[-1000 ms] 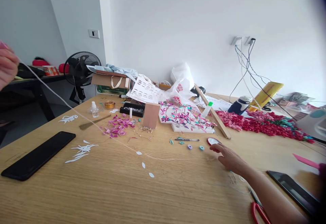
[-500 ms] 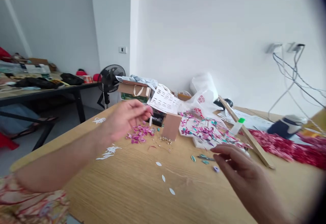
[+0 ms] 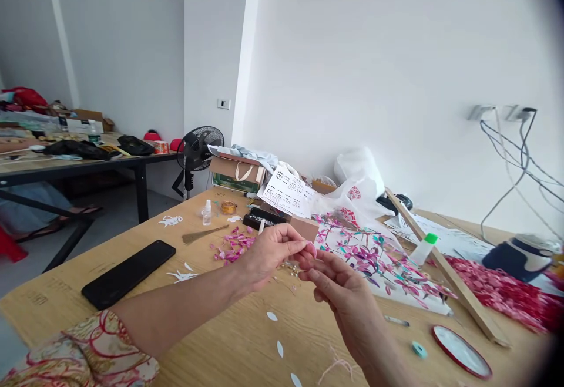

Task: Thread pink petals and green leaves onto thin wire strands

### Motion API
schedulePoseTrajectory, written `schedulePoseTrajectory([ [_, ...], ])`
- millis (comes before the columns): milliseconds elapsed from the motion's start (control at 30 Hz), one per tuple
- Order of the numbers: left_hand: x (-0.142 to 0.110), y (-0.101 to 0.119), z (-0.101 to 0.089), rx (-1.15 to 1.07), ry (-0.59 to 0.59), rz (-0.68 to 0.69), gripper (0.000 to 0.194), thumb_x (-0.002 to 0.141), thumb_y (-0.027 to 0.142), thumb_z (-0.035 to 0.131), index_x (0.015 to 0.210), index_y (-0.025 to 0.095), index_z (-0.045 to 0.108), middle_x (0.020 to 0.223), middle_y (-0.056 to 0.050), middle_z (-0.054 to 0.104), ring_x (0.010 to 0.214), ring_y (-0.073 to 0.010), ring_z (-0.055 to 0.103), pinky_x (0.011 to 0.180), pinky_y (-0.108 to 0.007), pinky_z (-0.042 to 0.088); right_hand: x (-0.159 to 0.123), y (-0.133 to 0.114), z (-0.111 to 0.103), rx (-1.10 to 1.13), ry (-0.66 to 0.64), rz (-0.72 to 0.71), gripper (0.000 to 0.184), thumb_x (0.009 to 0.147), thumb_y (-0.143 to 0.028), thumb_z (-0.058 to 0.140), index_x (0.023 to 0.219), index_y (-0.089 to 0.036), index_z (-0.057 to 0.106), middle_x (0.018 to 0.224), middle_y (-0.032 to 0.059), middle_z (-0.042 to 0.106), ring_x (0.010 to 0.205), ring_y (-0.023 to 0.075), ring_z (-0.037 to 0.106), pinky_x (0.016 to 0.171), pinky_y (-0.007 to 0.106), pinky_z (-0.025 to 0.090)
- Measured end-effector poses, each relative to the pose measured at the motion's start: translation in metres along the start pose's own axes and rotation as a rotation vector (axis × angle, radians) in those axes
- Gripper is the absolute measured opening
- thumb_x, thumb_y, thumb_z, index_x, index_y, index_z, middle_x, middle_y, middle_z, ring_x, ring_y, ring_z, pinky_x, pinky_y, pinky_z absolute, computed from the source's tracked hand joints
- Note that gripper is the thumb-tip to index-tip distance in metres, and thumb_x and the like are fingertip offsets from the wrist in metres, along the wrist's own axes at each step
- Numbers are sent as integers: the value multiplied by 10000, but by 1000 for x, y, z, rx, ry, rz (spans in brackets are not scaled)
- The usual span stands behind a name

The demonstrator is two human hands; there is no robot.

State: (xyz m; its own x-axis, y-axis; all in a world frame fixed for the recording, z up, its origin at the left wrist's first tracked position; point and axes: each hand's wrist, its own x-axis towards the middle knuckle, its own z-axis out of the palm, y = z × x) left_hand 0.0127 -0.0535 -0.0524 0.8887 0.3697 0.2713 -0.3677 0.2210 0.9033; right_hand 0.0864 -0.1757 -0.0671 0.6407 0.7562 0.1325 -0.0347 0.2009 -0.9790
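My left hand [image 3: 275,256] reaches in from the left and pinches a small pink piece [image 3: 311,250], perhaps a petal, between thumb and fingertips. Right beside it, my right hand [image 3: 337,284] has its fingers curled, with the fingertips meeting at the same piece. What the right fingertips hold is too small and hidden to make out. A heap of pink petals [image 3: 233,245] lies behind my left wrist. On the bare wood below the hands are several white leaf-shaped cutouts [image 3: 280,349]. Small beads [image 3: 291,268] lie just behind the fingers, partly covered.
A black phone [image 3: 130,272] lies left of my forearm. Pink flower sprays [image 3: 365,255] rest on white sheeting. Farther right are a green-capped bottle [image 3: 423,250], a wooden bar [image 3: 449,272], a teal roll [image 3: 419,349] and a red-rimmed oval [image 3: 462,352]. A fan [image 3: 202,149] stands behind.
My hands were apart and have come together in the middle. The right hand moved left and the left hand moved right. The view has shifted, and the phone now shows beside my left forearm.
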Motion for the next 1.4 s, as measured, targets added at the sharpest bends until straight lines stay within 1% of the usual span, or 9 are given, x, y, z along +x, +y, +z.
schedulePoseTrajectory([
  [233, 10, -16, 1, 31, 30, -12, 203, 674, 281, 632, 696, 102, 539, 751, -51, 605, 604, -87, 528, 624, -239, 402, 12, 23, -11, -14, 42, -34, 236, 628, -363, 688, 600, -148, 593, 496, -20, 535, 438, 70, 424, 407, 182, 309],
  [333, 12, -21, 1, 61, 66, 8, 199, 649, 277, 645, 669, 106, 546, 792, -40, 582, 549, -65, 489, 583, -233, 392, 12, 33, -12, 9, 42, 0, 235, 646, -371, 675, 619, -153, 590, 488, -27, 531, 415, 60, 405, 393, 173, 285],
  [500, 16, -31, -5, 155, 92, -25, 224, 640, 317, 649, 667, 108, 573, 561, 5, 518, 530, -80, 461, 547, -220, 367, 11, 51, -7, 63, 76, 66, 253, 643, -402, 669, 685, -164, 595, 451, -45, 505, 372, 56, 372, 366, 170, 233],
  [667, 18, -44, -12, 173, 89, -64, 202, 655, 297, 631, 672, 102, 580, 562, 5, 520, 541, -82, 468, 544, -210, 370, 9, 66, -1, 87, 140, 102, 282, 627, -427, 671, 674, -161, 593, 438, -52, 473, 367, 51, 327, 366, 172, 200],
  [967, 20, -61, -17, 284, 80, -72, 131, 688, 254, 570, 696, 123, 567, 563, 13, 514, 553, -93, 480, 545, -210, 388, 0, 66, 7, 140, 187, 178, 315, 601, -439, 675, 702, -150, 602, 460, -39, 476, 395, 64, 335, 379, 177, 219],
  [1100, 18, -63, -19, 626, 45, 101, 71, 713, 163, 538, 675, 144, 595, 634, -4, 539, 609, -103, 493, 585, -209, 390, -6, 70, 5, -167, 131, 171, 336, 643, -501, 581, 671, -167, 573, 456, -20, 496, 384, 105, 398, 372, 206, 267],
  [1233, 15, -63, -20, 923, -147, 292, 146, 775, 174, 492, 707, 156, 620, 741, -36, 572, 720, -126, 516, 674, -220, 391, -13, 49, -10, -869, 97, -172, 292, 755, -420, 454, 609, -195, 570, 463, -10, 485, 442, 135, 441, 438, 229, 280],
  [1300, 12, -60, -18, 992, -278, 309, 169, 792, 189, 475, 725, 148, 625, 752, -48, 569, 717, -130, 512, 664, -223, 386, -13, 28, -20, -1113, 20, -329, 273, 783, -359, 427, 621, -210, 589, 531, 9, 540, 499, 145, 479, 474, 233, 295],
  [1400, 9, -52, -13, 904, -458, 227, 148, 765, 161, 502, 685, 157, 626, 696, -25, 560, 661, -110, 497, 619, -208, 377, -7, 1, -36, -1227, -59, -401, 265, 792, -339, 423, 644, -225, 612, 570, 13, 562, 531, 145, 495, 500, 230, 322],
])
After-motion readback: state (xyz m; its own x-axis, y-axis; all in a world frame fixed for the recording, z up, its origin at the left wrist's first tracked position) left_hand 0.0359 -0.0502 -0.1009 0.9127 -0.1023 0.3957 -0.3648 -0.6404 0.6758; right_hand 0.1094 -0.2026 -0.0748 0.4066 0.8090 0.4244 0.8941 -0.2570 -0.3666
